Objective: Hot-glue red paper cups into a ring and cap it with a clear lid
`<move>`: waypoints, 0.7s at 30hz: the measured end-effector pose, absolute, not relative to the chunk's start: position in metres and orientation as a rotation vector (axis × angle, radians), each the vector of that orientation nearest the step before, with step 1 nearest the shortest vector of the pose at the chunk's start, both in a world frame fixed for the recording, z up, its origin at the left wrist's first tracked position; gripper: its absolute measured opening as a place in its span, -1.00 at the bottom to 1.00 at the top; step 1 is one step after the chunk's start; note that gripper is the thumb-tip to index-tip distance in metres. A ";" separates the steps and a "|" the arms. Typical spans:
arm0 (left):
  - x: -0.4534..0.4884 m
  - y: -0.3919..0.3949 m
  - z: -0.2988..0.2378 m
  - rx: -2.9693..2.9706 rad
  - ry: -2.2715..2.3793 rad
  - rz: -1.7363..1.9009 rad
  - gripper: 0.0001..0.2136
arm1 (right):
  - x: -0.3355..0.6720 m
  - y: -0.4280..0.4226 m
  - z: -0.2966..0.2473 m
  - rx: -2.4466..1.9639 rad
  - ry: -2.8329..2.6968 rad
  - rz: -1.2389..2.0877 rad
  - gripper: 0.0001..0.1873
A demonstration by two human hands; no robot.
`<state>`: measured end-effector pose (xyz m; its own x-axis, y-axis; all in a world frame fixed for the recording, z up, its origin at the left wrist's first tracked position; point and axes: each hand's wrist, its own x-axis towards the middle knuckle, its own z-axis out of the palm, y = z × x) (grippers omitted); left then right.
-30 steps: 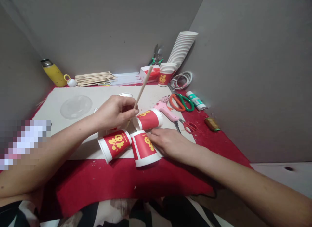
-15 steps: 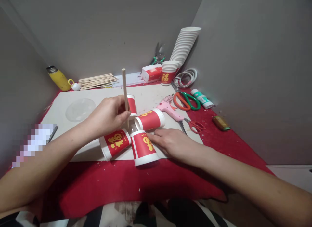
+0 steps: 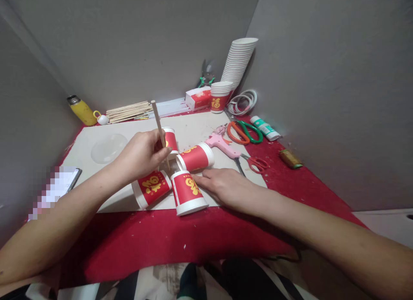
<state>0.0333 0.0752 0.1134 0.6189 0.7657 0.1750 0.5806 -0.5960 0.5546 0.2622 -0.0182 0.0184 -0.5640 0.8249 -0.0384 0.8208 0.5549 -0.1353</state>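
Note:
A thin wooden stick [image 3: 156, 117] is pinched in my left hand [image 3: 145, 150], its top leaning left and its lower end down among several red-and-white paper cups lying on their sides. These are a near cup [image 3: 189, 192], a left cup [image 3: 151, 190], a right cup [image 3: 196, 157] and a far cup [image 3: 171, 140], partly behind my left hand. A small clear piece shows between the cups; its kind I cannot make out. My right hand [image 3: 226, 186] lies low on the board, fingers stretched out, index fingertip against the near cup.
A pink glue gun [image 3: 226, 146], orange-and-green-handled scissors [image 3: 238, 133] and red-handled scissors [image 3: 258, 164] lie to the right. Behind stand stacked cups [image 3: 238, 61] and a bundle of sticks [image 3: 129, 112]. A clear round lid [image 3: 109, 148] and a phone [image 3: 69, 179] are at left.
The stick's top has tilted left in my left hand, while its lower end stays among the cups. My right hand keeps its place by the near cup. The whole view has shifted slightly.

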 end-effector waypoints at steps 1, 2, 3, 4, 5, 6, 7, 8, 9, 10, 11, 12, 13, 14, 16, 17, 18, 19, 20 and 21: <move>0.034 0.075 0.114 2.411 1.079 0.537 -0.90 | 0.262 -0.018 0.018 -1.450 -2.748 0.204 -0.51; 0.034 0.074 0.115 2.419 1.089 0.522 -0.92 | 0.263 -0.018 0.017 -1.441 -2.746 0.191 -0.51; 0.034 0.074 0.116 2.421 1.093 0.516 -0.93 | 0.263 -0.018 0.017 -1.428 -2.739 0.177 -0.50; 0.034 0.074 0.116 2.420 1.092 0.515 -0.93 | 0.264 -0.018 0.017 -1.413 -2.730 0.166 -0.49; 0.034 0.074 0.116 2.416 1.089 0.512 -0.93 | 0.264 -0.019 0.016 -1.398 -2.718 0.162 -0.48; 0.033 0.075 0.116 2.410 1.088 0.509 -0.92 | 0.265 -0.019 0.017 -1.385 -2.706 0.165 -0.47; 0.033 0.075 0.115 2.400 1.090 0.506 -0.91 | 0.266 -0.020 0.017 -1.381 -2.694 0.171 -0.47; 0.033 0.075 0.115 2.388 1.095 0.505 -0.90 | 0.267 -0.021 0.018 -1.383 -2.684 0.175 -0.47; 0.034 0.075 0.115 2.375 1.099 0.505 -0.89 | 0.268 -0.022 0.020 -1.391 -2.676 0.179 -0.49; 0.034 0.074 0.115 2.366 1.101 0.509 -0.89 | 0.269 -0.024 0.021 -1.401 -2.673 0.183 -0.52; 0.035 0.073 0.115 2.362 1.100 0.515 -0.90 | 0.270 -0.026 0.024 -1.415 -2.670 0.186 -0.54; 0.037 0.072 0.116 2.366 1.101 0.523 -0.91 | 0.270 -0.028 0.026 -1.431 -2.667 0.191 -0.56; 0.039 0.071 0.117 2.374 1.104 0.532 -0.92 | 0.271 -0.030 0.028 -1.448 -2.660 0.194 -0.57; 0.043 0.071 0.118 2.387 1.112 0.542 -0.92 | 0.271 -0.032 0.031 -1.464 -2.653 0.196 -0.57; 0.051 0.070 0.122 2.424 1.147 0.556 -0.87 | 0.270 -0.034 0.034 -1.487 -2.638 0.196 -0.57; 0.056 0.070 0.124 2.446 1.177 0.557 -0.82 | 0.270 -0.035 0.035 -1.496 -2.633 0.196 -0.56; 0.061 0.071 0.126 2.470 1.212 0.552 -0.78 | 0.269 -0.035 0.035 -1.503 -2.633 0.200 -0.56; 0.067 0.073 0.128 2.491 1.249 0.536 -0.74 | 0.268 -0.034 0.036 -1.512 -2.633 0.208 -0.56; 0.072 0.076 0.129 2.503 1.286 0.513 -0.71 | 0.267 -0.033 0.036 -1.518 -2.633 0.222 -0.56; 0.077 0.080 0.129 2.507 1.317 0.486 -0.70 | 0.266 -0.031 0.035 -1.521 -2.630 0.238 -0.56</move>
